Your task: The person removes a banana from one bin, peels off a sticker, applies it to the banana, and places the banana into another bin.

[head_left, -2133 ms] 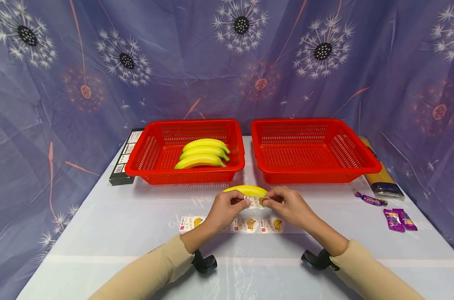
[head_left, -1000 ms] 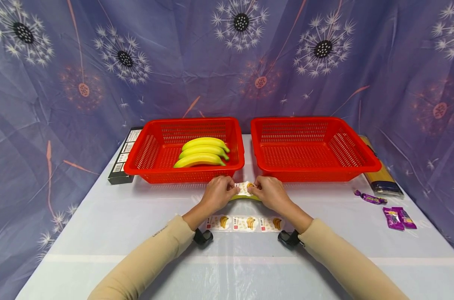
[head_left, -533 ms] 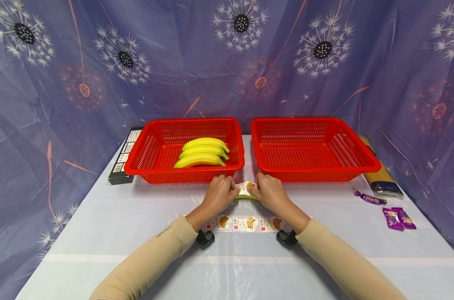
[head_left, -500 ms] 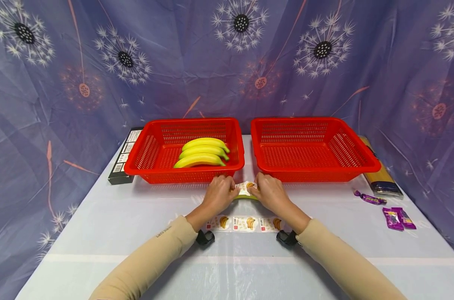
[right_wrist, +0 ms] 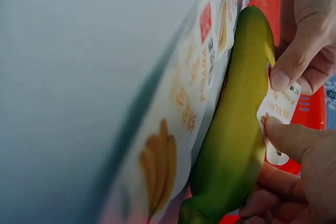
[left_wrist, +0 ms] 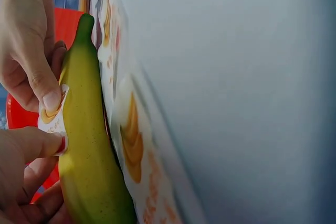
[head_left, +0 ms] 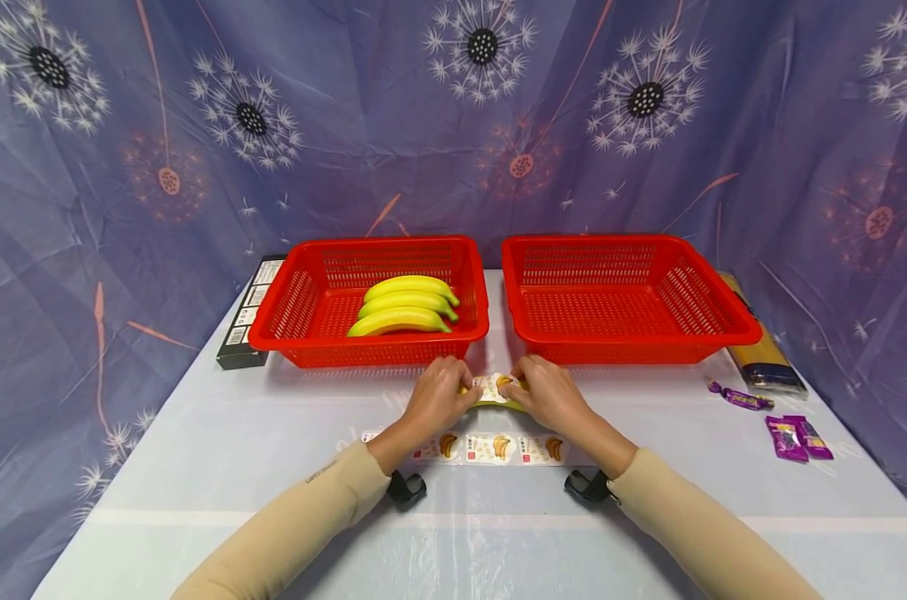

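Note:
Both hands hold one yellow banana (left_wrist: 86, 129) with green ends, level above the table in front of the baskets. A white sticker (head_left: 491, 387) printed with bananas lies on its upper side. My left hand (head_left: 440, 392) has its thumb on the sticker's left end, fingers curled behind the banana. On the other end presses the thumb of my right hand (head_left: 547, 393), its fingers likewise curled behind the fruit. In the right wrist view one edge of the sticker (right_wrist: 281, 108) stands out from the peel. A strip of similar stickers (head_left: 491, 448) lies nearer the body, partly hidden by the left forearm.
Behind the hands stand a left red basket (head_left: 371, 352) with several bananas (head_left: 404, 304) inside, and a right red basket (head_left: 637, 352). A black box (head_left: 249, 317) lies at far left. On the right are a yellow pack (head_left: 764, 354) and purple-wrapped sweets (head_left: 794, 437).
Both hands have brought the sticker from in front of the banana onto it and taken hold of the fruit. In the last half second hands and banana have shifted slightly toward the body.

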`<state>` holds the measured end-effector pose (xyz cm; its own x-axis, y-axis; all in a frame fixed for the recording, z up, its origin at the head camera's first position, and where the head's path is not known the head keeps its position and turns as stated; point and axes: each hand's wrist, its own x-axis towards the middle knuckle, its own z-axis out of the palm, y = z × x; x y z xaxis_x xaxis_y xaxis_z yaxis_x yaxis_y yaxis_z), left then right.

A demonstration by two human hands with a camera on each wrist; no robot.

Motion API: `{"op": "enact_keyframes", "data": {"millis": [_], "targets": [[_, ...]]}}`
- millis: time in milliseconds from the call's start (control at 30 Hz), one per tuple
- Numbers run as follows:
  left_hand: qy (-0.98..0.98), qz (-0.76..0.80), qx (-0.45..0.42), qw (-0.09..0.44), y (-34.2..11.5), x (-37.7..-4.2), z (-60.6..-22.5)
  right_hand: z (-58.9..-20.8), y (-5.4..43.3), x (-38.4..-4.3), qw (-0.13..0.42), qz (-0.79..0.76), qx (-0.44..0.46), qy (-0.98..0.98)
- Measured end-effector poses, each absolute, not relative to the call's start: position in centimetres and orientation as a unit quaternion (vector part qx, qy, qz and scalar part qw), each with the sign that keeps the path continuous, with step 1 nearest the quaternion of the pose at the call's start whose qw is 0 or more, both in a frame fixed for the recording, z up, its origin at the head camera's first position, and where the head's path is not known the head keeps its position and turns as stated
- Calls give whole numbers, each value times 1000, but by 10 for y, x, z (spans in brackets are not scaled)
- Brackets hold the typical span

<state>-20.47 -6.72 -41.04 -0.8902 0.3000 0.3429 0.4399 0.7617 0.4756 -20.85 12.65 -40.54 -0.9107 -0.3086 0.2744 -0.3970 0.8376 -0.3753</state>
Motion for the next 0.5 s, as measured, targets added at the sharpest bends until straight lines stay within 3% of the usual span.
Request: {"op": "enact_keyframes", "data": {"millis": [500], "targets": [[-888,-429,-162,18,-67,-198,-416,-410,136,-198,71,245,189,-948]]}}
